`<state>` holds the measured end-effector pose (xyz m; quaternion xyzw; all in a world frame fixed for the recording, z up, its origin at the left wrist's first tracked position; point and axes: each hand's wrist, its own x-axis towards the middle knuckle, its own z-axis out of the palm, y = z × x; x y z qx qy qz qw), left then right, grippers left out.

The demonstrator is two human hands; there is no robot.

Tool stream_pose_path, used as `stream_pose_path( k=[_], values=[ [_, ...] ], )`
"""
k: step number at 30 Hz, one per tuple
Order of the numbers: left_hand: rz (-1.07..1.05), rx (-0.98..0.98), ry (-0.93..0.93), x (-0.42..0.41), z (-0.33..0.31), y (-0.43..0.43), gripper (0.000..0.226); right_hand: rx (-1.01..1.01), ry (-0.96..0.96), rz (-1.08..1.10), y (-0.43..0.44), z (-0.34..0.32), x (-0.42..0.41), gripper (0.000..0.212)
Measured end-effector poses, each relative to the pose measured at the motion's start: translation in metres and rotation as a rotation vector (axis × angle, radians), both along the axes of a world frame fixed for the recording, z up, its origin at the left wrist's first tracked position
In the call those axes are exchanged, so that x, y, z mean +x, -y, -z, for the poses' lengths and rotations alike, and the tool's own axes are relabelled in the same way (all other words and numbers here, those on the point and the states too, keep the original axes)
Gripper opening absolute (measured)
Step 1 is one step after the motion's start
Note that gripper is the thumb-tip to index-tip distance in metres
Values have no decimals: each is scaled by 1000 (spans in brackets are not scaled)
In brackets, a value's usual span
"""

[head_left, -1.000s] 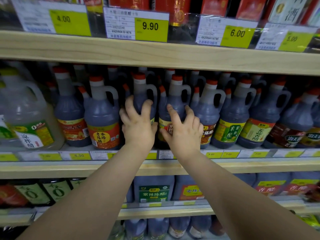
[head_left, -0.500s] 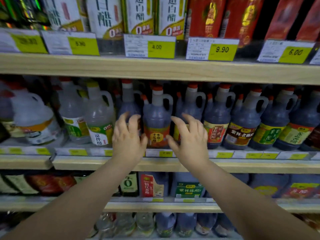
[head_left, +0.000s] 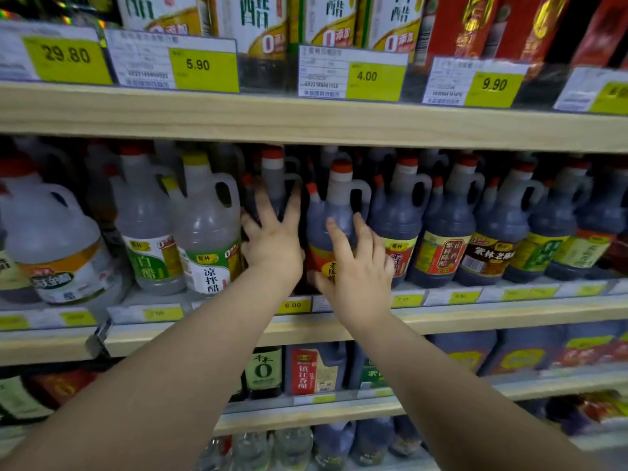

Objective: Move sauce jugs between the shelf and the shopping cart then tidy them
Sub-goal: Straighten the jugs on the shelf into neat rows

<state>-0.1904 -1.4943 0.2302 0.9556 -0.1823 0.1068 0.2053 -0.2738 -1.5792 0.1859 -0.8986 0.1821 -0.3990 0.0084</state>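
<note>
Dark sauce jugs with red caps and handles stand in a row on the middle wooden shelf (head_left: 441,321). My left hand (head_left: 272,246) is spread flat against a dark jug (head_left: 273,185) at the left end of that row, its lower part hidden behind the hand. My right hand (head_left: 356,266) has its fingers apart on the front of the neighbouring dark jug with a red and yellow label (head_left: 334,212). Neither hand is closed around a jug. No shopping cart is in view.
Clear white-vinegar jugs (head_left: 207,232) stand left of the dark ones, with a larger clear jug (head_left: 51,239) at far left. More dark jugs (head_left: 448,229) continue to the right. The upper shelf (head_left: 306,120) hangs close above the caps. Lower shelves hold more bottles.
The view has swung left and up along the shelf, bringing the clear jugs into sight. Both hands moved from two jugs further right to the leftmost dark jugs, fingers now on them.
</note>
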Motion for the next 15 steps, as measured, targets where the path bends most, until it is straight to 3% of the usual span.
stream_pose_path(
  k=[4, 15],
  values=[
    [-18, -24, 22, 0, 5, 1, 73, -2, 17, -5, 0, 1, 1, 90],
    [31, -66, 67, 1, -2, -7, 71, 19, 39, -37, 5, 3, 9, 88]
  ],
)
